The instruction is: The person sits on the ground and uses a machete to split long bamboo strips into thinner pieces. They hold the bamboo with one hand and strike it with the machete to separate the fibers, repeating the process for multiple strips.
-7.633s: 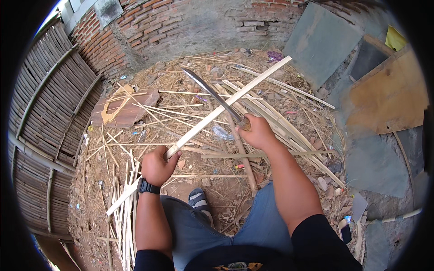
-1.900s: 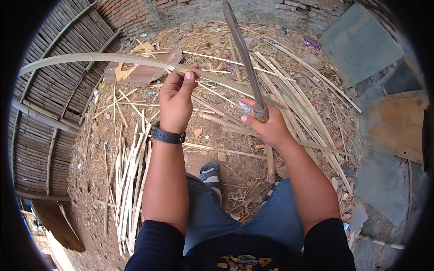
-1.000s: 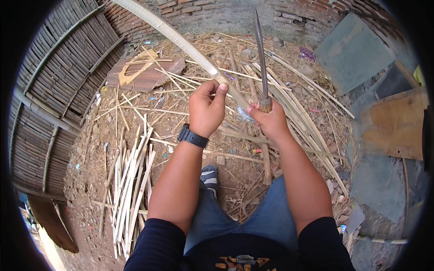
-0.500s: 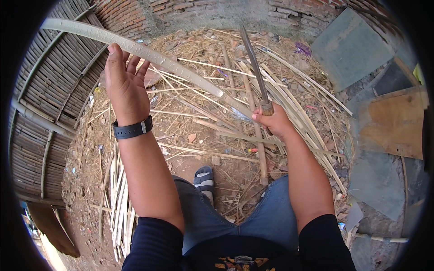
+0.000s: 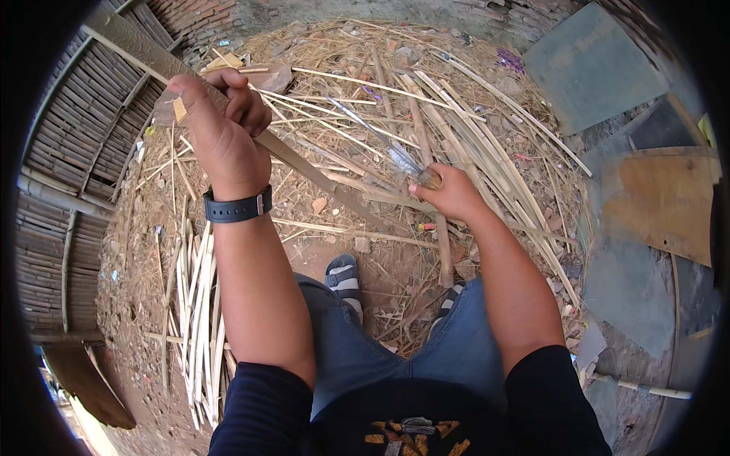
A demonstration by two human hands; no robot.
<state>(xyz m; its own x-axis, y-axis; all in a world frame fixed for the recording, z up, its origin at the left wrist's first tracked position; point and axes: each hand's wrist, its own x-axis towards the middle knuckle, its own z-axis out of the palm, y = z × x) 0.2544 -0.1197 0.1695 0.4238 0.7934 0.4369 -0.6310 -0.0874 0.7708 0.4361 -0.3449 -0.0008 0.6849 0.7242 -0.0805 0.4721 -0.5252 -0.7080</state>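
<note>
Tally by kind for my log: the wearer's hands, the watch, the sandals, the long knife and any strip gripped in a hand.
Hands: 2, left hand and right hand
Wristwatch: 1
Sandals: 2
Long knife: 1
Gripped strip: 1
Total: 7

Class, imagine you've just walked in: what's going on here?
A person's left hand grips a long flat strip slanting across the view. The right hand holds a knife, its blade pointing forward and left. A pile of pale strips lies on the ground at the left; more strips lie to the right.
</note>
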